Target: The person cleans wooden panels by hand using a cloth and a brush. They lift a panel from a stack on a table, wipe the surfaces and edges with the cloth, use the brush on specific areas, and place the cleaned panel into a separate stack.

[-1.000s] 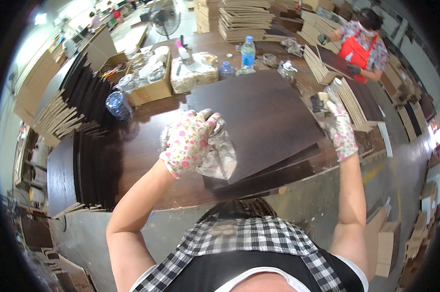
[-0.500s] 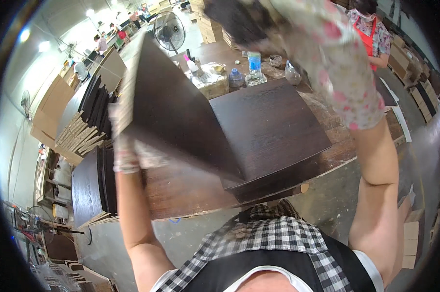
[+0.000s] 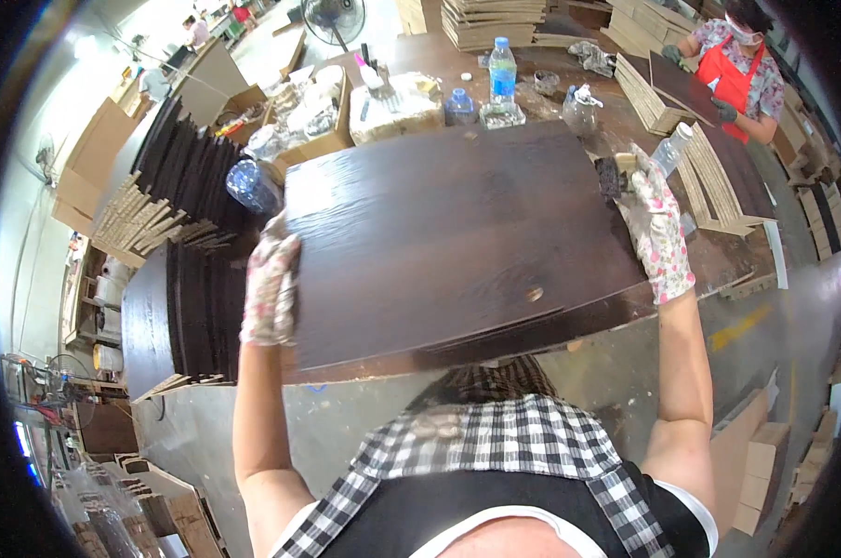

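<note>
The panel (image 3: 439, 242) is dark brown, wood-grained and glossy; the left hand (image 3: 271, 286) closes its grip on one edge, the right hand (image 3: 660, 232) around a brush (image 3: 610, 179).

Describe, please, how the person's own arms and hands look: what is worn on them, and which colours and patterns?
The left hand and right hand both wear white gloves printed with pink flowers, reaching about the wrist. The forearms are bare. Higher up, short sleeves with white edges show.
</note>
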`<state>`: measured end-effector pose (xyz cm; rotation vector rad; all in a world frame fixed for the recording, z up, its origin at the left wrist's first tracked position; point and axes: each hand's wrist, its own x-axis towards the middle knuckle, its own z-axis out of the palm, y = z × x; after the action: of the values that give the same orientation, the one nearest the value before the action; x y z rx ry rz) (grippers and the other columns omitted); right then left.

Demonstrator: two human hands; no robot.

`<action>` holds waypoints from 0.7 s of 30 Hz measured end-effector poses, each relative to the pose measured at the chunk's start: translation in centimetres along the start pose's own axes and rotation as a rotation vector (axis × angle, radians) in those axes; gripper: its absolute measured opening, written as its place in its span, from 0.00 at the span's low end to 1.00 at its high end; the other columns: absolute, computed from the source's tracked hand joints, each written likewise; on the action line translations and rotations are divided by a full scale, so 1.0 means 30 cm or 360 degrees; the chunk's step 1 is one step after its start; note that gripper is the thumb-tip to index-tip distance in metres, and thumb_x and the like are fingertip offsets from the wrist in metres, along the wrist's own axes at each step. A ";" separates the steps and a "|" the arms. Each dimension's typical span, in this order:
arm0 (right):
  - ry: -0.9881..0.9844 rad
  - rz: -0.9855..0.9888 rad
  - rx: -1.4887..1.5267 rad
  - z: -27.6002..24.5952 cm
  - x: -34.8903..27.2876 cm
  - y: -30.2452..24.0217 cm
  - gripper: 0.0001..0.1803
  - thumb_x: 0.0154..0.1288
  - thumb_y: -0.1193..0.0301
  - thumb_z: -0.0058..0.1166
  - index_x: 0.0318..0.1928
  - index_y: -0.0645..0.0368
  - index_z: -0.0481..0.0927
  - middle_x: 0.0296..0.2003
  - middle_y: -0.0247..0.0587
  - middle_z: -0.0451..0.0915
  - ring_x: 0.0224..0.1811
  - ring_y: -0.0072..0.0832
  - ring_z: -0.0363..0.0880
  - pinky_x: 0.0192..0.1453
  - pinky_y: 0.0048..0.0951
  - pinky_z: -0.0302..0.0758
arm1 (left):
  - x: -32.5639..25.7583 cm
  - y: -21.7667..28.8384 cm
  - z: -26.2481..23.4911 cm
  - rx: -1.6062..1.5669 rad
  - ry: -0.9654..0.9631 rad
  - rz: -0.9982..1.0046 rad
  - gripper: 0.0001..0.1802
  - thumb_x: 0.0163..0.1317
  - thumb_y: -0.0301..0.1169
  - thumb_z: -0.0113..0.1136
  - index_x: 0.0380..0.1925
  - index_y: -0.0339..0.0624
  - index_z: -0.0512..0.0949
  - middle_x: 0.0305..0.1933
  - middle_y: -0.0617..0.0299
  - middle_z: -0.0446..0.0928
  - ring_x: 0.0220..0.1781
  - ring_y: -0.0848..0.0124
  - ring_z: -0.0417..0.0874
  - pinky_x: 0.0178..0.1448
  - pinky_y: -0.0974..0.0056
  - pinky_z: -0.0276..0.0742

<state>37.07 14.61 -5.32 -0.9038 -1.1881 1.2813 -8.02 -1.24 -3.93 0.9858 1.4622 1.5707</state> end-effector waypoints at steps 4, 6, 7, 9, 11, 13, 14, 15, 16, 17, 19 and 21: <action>0.0010 -0.0451 -0.0886 0.082 -0.088 -0.121 0.25 0.72 0.67 0.57 0.67 0.60 0.73 0.59 0.40 0.78 0.59 0.25 0.75 0.63 0.31 0.72 | 0.038 -0.111 0.139 0.0413 -0.0186 0.0109 0.28 0.70 0.29 0.59 0.68 0.35 0.69 0.59 0.60 0.78 0.56 0.76 0.75 0.63 0.68 0.71; -0.0159 -0.0453 -0.0968 0.175 -0.202 -0.177 0.26 0.65 0.74 0.62 0.63 0.60 0.76 0.57 0.43 0.80 0.55 0.31 0.80 0.61 0.35 0.77 | 0.046 -0.129 0.142 0.0416 -0.0283 0.0094 0.28 0.70 0.30 0.60 0.69 0.38 0.69 0.58 0.61 0.78 0.54 0.77 0.76 0.61 0.70 0.72; -0.0312 -0.0701 -0.1108 0.201 -0.244 -0.171 0.26 0.62 0.74 0.64 0.62 0.59 0.77 0.55 0.44 0.81 0.54 0.32 0.80 0.60 0.35 0.78 | 0.055 -0.103 0.159 0.0808 -0.0280 0.0100 0.29 0.70 0.33 0.61 0.70 0.41 0.68 0.56 0.62 0.79 0.53 0.77 0.75 0.60 0.70 0.72; -0.0512 -0.1046 -0.1289 0.268 -0.321 -0.129 0.28 0.57 0.74 0.66 0.60 0.58 0.79 0.50 0.44 0.82 0.51 0.35 0.81 0.58 0.35 0.79 | 0.072 -0.142 0.125 0.1223 -0.0354 0.0184 0.30 0.71 0.37 0.60 0.71 0.46 0.68 0.51 0.59 0.80 0.49 0.77 0.75 0.57 0.68 0.72; -0.0582 -0.1202 -0.1413 0.352 -0.386 -0.056 0.28 0.53 0.72 0.68 0.58 0.57 0.80 0.47 0.44 0.82 0.48 0.37 0.82 0.54 0.38 0.80 | 0.058 -0.145 0.199 0.0994 -0.0171 0.0145 0.31 0.72 0.38 0.59 0.72 0.48 0.65 0.52 0.52 0.82 0.48 0.69 0.81 0.57 0.63 0.75; -0.0588 -0.1249 -0.1506 0.435 -0.432 -0.007 0.29 0.54 0.68 0.69 0.58 0.57 0.80 0.46 0.43 0.81 0.45 0.37 0.80 0.48 0.39 0.79 | 0.061 -0.145 0.217 0.1165 -0.0108 0.0482 0.30 0.71 0.37 0.59 0.72 0.49 0.66 0.56 0.52 0.81 0.55 0.61 0.83 0.61 0.60 0.75; -0.0588 -0.1282 -0.1537 0.472 -0.448 0.007 0.28 0.54 0.66 0.69 0.58 0.57 0.80 0.47 0.43 0.81 0.44 0.36 0.80 0.47 0.39 0.78 | 0.068 -0.163 0.210 0.1146 -0.0097 0.0692 0.29 0.71 0.36 0.59 0.71 0.49 0.66 0.57 0.54 0.81 0.57 0.61 0.83 0.62 0.59 0.75; -0.0649 -0.1308 -0.1570 0.520 -0.459 0.017 0.28 0.56 0.64 0.68 0.57 0.57 0.80 0.46 0.42 0.80 0.44 0.36 0.79 0.46 0.39 0.77 | 0.086 -0.194 0.194 0.1079 -0.0119 0.0895 0.27 0.72 0.35 0.59 0.70 0.50 0.68 0.57 0.55 0.81 0.60 0.62 0.81 0.65 0.59 0.74; -0.0698 -0.1341 -0.1625 0.546 -0.459 0.012 0.27 0.57 0.62 0.67 0.57 0.57 0.80 0.46 0.41 0.80 0.44 0.36 0.79 0.45 0.38 0.76 | 0.102 -0.206 0.207 0.1130 -0.0173 0.0886 0.30 0.68 0.36 0.58 0.70 0.50 0.67 0.66 0.46 0.73 0.62 0.48 0.79 0.62 0.52 0.77; -0.0771 -0.1357 -0.1582 0.572 -0.461 0.014 0.27 0.59 0.59 0.65 0.57 0.56 0.80 0.46 0.41 0.79 0.43 0.35 0.78 0.45 0.38 0.75 | 0.103 -0.213 0.230 0.1088 -0.0167 0.0913 0.29 0.68 0.36 0.58 0.69 0.50 0.68 0.67 0.46 0.73 0.62 0.48 0.79 0.62 0.52 0.77; -0.0895 -0.1331 -0.1578 0.624 -0.484 0.020 0.26 0.58 0.60 0.65 0.56 0.56 0.80 0.46 0.40 0.79 0.42 0.35 0.78 0.44 0.39 0.74 | 0.100 -0.219 0.256 0.1064 -0.0154 0.0928 0.27 0.69 0.36 0.58 0.68 0.50 0.70 0.67 0.47 0.72 0.62 0.49 0.79 0.62 0.53 0.77; -0.0921 -0.1307 -0.1695 0.624 -0.489 -0.012 0.26 0.56 0.61 0.65 0.55 0.56 0.80 0.46 0.39 0.80 0.43 0.34 0.79 0.45 0.37 0.76 | 0.103 -0.222 0.281 0.1074 -0.0147 0.0909 0.26 0.68 0.36 0.58 0.66 0.50 0.72 0.68 0.48 0.71 0.62 0.49 0.79 0.62 0.54 0.77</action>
<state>20.34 -2.17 -3.30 -0.5909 -2.4662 0.1389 -1.45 5.41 -10.08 1.9774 1.7846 1.3711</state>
